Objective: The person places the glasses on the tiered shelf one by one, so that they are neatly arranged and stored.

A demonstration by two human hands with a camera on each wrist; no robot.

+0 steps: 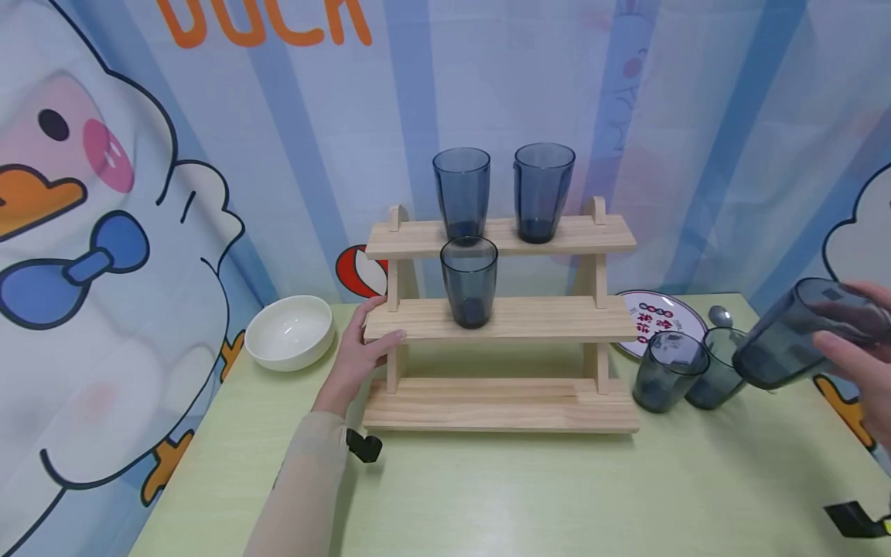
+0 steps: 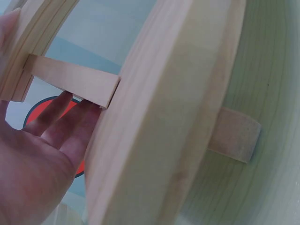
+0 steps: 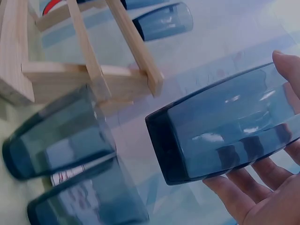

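A three-tier wooden shelf (image 1: pixel 550 319) stands on the table. My left hand (image 1: pixel 356 360) grips the left end of its middle tier, thumb on the front; in the left wrist view several fingers (image 2: pixel 77 126) reach behind an upright. At the far right my right hand (image 1: pixel 866 371) holds a blue-grey glass tumbler (image 1: pixel 780 340), tilted and raised above the table. The right wrist view has this tumbler (image 3: pixel 220 131) between thumb and fingers. Two similar tumblers, one at left (image 1: pixel 465 189) and one at right (image 1: pixel 544 189), stand on the top tier. Another tumbler (image 1: pixel 469 282) is on the middle tier.
Right of the shelf, two more tumblers, the nearer (image 1: pixel 664 379) and the farther (image 1: pixel 717 379), stand on the table. Behind them are a printed plate (image 1: pixel 685 313) and a metal spoon (image 1: pixel 720 315). A white bowl (image 1: pixel 291 333) sits to the left. A duck-print curtain (image 1: pixel 334 116) hangs behind.
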